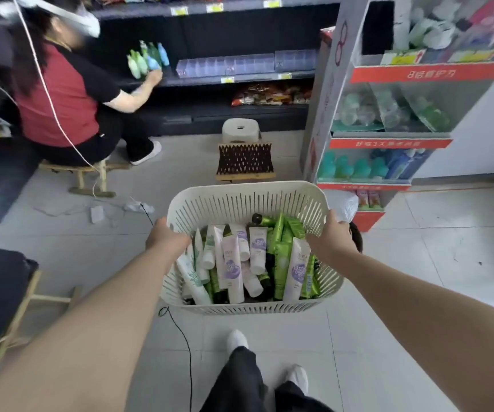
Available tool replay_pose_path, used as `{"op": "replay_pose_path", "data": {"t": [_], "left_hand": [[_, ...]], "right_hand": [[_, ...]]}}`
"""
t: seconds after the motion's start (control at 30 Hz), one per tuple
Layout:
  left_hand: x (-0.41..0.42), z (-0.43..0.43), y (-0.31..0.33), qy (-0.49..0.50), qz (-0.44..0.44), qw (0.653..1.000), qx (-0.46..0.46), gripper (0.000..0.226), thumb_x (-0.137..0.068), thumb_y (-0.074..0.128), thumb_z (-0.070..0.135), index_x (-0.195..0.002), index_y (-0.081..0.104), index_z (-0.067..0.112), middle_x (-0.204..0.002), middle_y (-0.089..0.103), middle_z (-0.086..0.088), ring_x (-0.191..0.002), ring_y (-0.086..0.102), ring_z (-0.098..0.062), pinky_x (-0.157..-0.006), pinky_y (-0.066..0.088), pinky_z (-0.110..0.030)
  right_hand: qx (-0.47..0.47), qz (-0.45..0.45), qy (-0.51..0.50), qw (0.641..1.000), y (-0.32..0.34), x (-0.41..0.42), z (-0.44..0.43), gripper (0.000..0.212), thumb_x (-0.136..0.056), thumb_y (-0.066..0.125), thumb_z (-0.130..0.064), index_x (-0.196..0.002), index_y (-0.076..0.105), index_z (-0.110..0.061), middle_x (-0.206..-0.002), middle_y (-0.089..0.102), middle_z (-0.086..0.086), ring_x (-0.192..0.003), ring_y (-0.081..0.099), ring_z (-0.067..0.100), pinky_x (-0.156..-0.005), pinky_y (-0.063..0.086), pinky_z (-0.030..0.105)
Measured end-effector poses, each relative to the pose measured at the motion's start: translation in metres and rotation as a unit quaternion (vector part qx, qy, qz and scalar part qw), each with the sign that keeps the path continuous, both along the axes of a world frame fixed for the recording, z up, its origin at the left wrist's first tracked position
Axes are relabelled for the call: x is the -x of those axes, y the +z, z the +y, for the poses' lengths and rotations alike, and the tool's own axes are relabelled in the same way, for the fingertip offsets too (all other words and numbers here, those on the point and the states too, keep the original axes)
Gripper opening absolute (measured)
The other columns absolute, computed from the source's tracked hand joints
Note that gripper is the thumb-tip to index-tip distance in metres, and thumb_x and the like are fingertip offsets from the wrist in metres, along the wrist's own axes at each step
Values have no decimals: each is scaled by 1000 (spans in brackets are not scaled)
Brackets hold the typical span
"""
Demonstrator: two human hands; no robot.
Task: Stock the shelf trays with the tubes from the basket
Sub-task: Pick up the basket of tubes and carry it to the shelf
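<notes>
The person holds a cream slotted basket [240, 193] out in front of the body with both arms stretched forward. The left hand [167, 237] grips the basket's left rim, fingers curled over the edge and out of sight inside. The right hand [330, 236] grips the right rim in the same way. Inside the basket lie the tubes [234, 260] in a loose heap: white ones with lilac labels and white ones with a green leaf print towards its left and middle, bright green ones with dark caps towards its right. Below the basket are pale floor tiles, the person's two white shoes and a thin black cable [182, 331].

Beyond the basket's far rim stands a brown lattice-sided box [245, 162], and beyond that a small white stool [240, 130]. Further off again, straight past the basket, the clear shelf trays [240, 66] sit in a row on a dark shelf. Far to the basket's left a second person [61, 96] in a red top sits on a wooden stool, one hand on some green and blue bottles [147, 59]. To the basket's right rises a red and white display stand [388, 138] of packaged goods.
</notes>
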State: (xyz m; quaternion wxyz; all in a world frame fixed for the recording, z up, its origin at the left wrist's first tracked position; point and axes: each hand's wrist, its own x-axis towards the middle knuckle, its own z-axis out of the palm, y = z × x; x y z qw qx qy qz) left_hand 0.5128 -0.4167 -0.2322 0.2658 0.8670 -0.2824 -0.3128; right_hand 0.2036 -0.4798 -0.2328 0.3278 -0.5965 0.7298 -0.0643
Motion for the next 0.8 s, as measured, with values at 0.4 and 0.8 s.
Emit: {"op": "replay_pose_path", "data": {"t": [0.4,0.8], "left_hand": [[-152,-169,-7,41,37,998,-5,47,-69,71,14,-112,54,22,-102,65,-5,-92,62,-30,-80,56,-42],[-229,-389,-12,14,27,999,-12,54,-63,73,17,-115,56,24,-99,66,-6,-87,64,-32,-76,56,-47]], "right_hand": [[-11,-15,27,999,-8,-157,-186,51,-86,58,-27,-129,32,-16,-120,41,18,-85,58,33,-74,55,43],[-21,-56,22,998,-19,-225,-394,49,-88,56,-23,-131,34,-15,-122,42,16,-84,55,29,-68,44,34]]}}
